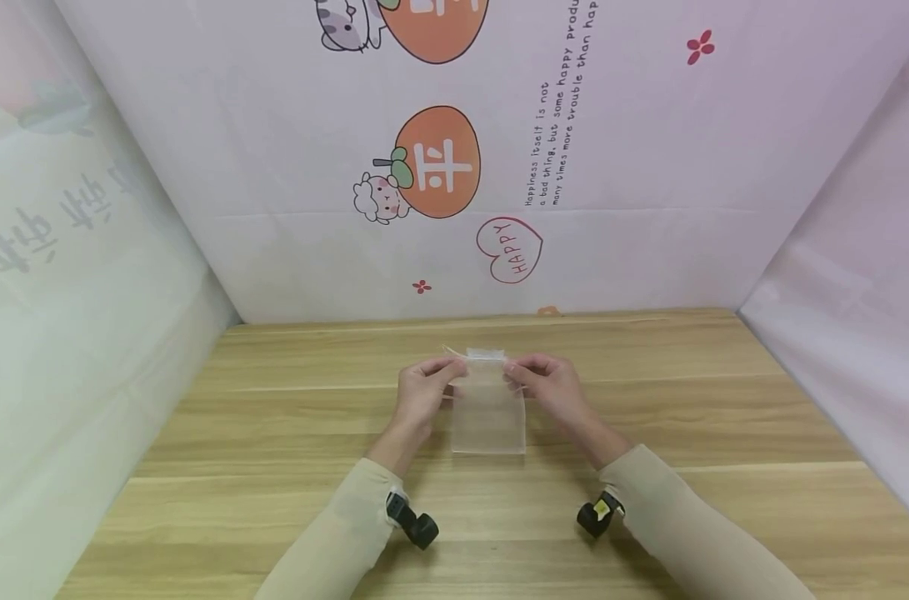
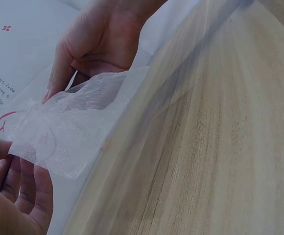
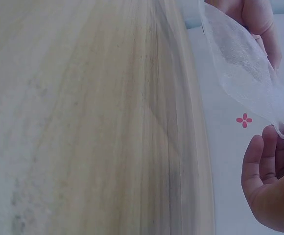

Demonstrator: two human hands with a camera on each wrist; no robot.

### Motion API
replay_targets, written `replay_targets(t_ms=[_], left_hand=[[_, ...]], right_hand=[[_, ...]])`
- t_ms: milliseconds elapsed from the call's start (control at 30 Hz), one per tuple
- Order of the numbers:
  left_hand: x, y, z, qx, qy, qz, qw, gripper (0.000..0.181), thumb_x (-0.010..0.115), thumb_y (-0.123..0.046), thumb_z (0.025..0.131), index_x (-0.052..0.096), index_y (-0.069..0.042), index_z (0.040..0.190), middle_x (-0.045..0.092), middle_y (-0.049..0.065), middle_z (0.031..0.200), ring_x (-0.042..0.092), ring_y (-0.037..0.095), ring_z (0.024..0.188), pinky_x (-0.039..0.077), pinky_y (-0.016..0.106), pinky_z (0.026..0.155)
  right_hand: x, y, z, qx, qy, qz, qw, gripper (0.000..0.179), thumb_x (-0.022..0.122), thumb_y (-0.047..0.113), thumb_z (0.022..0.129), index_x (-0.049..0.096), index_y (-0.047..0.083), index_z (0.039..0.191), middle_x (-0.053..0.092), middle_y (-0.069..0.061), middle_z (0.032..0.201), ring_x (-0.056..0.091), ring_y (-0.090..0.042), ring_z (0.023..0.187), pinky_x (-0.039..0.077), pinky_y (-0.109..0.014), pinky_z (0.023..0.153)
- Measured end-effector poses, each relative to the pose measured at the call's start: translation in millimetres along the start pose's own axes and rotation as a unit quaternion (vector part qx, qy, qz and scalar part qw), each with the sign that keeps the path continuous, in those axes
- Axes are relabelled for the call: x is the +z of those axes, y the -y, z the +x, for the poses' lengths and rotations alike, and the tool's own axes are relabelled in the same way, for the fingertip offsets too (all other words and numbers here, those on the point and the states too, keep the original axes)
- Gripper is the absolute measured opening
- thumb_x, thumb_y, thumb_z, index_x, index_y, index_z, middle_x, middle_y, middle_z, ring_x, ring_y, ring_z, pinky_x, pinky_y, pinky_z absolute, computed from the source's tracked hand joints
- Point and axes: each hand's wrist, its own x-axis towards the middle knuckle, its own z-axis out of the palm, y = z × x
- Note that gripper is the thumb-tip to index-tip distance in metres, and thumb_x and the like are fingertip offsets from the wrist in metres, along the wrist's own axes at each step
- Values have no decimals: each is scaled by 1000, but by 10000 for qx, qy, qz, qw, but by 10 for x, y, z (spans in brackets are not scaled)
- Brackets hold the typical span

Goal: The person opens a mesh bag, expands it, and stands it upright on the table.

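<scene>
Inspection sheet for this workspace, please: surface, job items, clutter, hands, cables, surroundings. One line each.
Surface: wood-grain table, light brown.
Job items: sheer white bag, stretched between both hands; thin strings at its sides.
Clutter: nothing seen.
Hands: left hand pinches the bag's upper left edge; right hand pinches its upper right edge.
Cables: nothing seen.
Surroundings: white printed backdrop behind the table; pale side panels.

Head view bright, pinkish at right; wrist views dimmer, bluish, soft
</scene>
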Motion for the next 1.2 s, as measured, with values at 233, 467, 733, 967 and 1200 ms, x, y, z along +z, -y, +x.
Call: replay_targets(t_ms=[233,467,733,967,1200], left_hand=[[-7,-76,-59,-46,230,233,9995,23,74,-13,93,72,4,108,75,6,94,67,13,65,59,29,62],[42,-233,-211,123,531,416,9976,23,73,-13,93,72,5,108,75,8,95,71,20,71,60,32,65],[36,-25,-33,46,478,570,9972,24,75,-18,93,73,2,107,75,8,95,69,15,69,59,28,61],[28,8,0,69,397,503,9979,24,77,-16,91,73,3,105,75,12,97,67,14,64,56,25,57],[39,36,13,136,311,302,9990,25,79,-17,89,74,1,104,76,8,94,65,11,60,55,23,55]], right_hand=[[-9,24,-2,197,177,-382,9989,26,68,18,98,69,-6,108,73,-9,95,69,-18,83,59,-29,75],[18,36,9,224,304,-388,9985,34,68,27,98,69,-5,109,73,-12,99,69,-22,87,59,-36,82],[30,21,10,267,305,-513,9979,31,68,25,99,68,-4,108,72,-13,100,68,-23,88,58,-38,84],[-12,-5,19,174,182,-626,9977,25,68,19,98,69,-5,107,72,-10,96,67,-22,86,57,-32,78],[-12,-33,28,120,136,-612,9980,22,68,16,98,69,-5,106,71,-7,94,65,-17,84,55,-27,75]])
